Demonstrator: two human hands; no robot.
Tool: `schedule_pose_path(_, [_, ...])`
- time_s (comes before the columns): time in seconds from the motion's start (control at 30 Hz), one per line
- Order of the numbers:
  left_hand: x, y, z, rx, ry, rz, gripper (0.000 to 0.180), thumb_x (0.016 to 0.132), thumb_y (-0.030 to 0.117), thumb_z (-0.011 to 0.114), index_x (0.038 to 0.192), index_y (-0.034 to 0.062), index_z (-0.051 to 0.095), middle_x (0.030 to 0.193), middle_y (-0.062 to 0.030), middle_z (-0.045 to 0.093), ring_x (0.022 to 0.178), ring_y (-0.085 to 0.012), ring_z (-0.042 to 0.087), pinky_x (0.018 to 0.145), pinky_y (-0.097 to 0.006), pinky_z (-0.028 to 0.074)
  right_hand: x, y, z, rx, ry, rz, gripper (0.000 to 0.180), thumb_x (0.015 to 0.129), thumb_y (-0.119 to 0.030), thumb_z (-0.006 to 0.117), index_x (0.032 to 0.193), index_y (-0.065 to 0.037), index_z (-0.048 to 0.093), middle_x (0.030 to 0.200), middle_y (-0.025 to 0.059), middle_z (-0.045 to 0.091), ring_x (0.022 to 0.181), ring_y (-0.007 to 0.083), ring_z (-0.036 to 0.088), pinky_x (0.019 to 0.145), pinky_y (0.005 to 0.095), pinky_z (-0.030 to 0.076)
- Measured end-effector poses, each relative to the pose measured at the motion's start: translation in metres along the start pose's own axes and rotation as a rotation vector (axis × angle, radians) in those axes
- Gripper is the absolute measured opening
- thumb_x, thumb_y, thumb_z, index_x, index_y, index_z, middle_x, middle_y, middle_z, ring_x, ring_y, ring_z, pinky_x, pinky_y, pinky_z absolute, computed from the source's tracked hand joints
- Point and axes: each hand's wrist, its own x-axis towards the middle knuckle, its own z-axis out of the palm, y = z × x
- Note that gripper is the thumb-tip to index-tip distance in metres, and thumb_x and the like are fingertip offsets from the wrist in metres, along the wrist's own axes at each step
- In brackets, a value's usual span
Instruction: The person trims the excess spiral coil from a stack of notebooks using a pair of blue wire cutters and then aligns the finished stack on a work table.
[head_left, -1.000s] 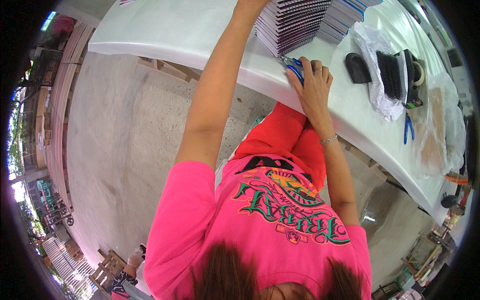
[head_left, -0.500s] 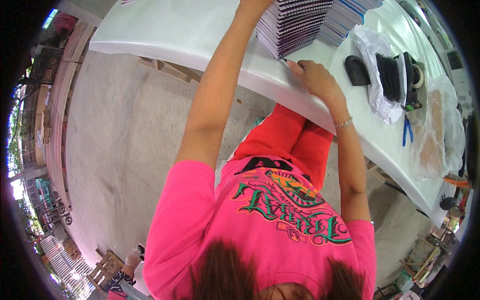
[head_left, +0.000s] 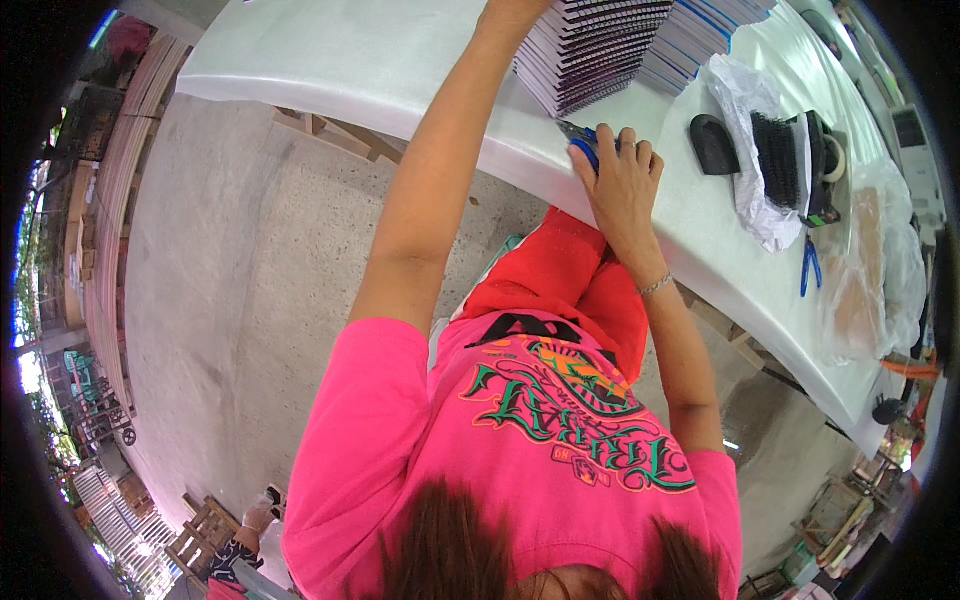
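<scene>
1. Counter (head_left: 330, 55), white-covered; carries all items below.
2. Stack of wire-bound notebooks (head_left: 598, 55), far side, mid-counter. Likely heavy as a pile, each book light and bendable; loose edges probably prone to sliding. Best held by squared sides, sparing the dark wire bindings, which could deform.
3. Blue-edged stack (head_left: 690, 42), just right of item 2.
4. Right hand (head_left: 622, 185), near counter edge; fingers curled around item 6.
5. Left hand (head_left: 518, 8), beside item 2's left side, cropped; cannot tell its fingers' state or contact.
6. Blue-handled pliers (head_left: 586, 152), tip near item 2's near corner. Presumably rigid, light; grip by handles.
7. Second pliers (head_left: 810, 268), blue-handled, right, lying unheld.
</scene>
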Motion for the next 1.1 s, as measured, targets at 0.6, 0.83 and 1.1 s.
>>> schedule_pose_path(0.6, [0.002, 0.002, 0.0, -0.007, -0.005, -0.011, 0.046, 0.109, 0.021, 0.034, 0.088, 0.0009, 0.068, 0.088, -0.0135, 0.062, 0.091, -0.0304, 0.056, 0.088, -0.04, 0.042, 0.065, 0.003, -0.022, 0.223, -0.737, 0.24, 0.05, 0.099, -0.054, 0.053, 0.1, -0.006, 0.066, 0.081, 0.0172, 0.07, 0.076, 0.0339, 0.071, 0.072, 0.0495, 0.056])
schedule_pose_path(0.83, [0.002, -0.002, -0.001, 0.016, -0.035, -0.05, 0.046, 0.109, 0.022, 0.034, 0.089, 0.0004, 0.07, 0.091, -0.0146, 0.066, 0.093, -0.0306, 0.058, 0.09, -0.04, 0.042, 0.047, 0.034, -0.02, 0.218, -0.6, 0.054, 0.059, 0.101, -0.057, 0.047, 0.111, -0.002, 0.064, 0.091, 0.0254, 0.07, 0.089, 0.043, 0.07, 0.08, 0.0546, 0.052])
schedule_pose_path(1.1, [0.007, 0.029, 0.025, 0.171, 0.376, 0.023, 0.044, 0.109, 0.026, 0.037, 0.101, -0.0016, 0.069, 0.109, -0.0155, 0.066, 0.105, -0.0314, 0.059, 0.1, -0.041, 0.041, 0.004, 0.093, -0.031, -0.288, -0.001, 0.078, 0.047, 0.097, -0.045, 0.061, 0.124, -0.006, 0.062, 0.123, 0.0268, 0.06, 0.113, 0.0413, 0.059, 0.091, 0.0563, 0.044])
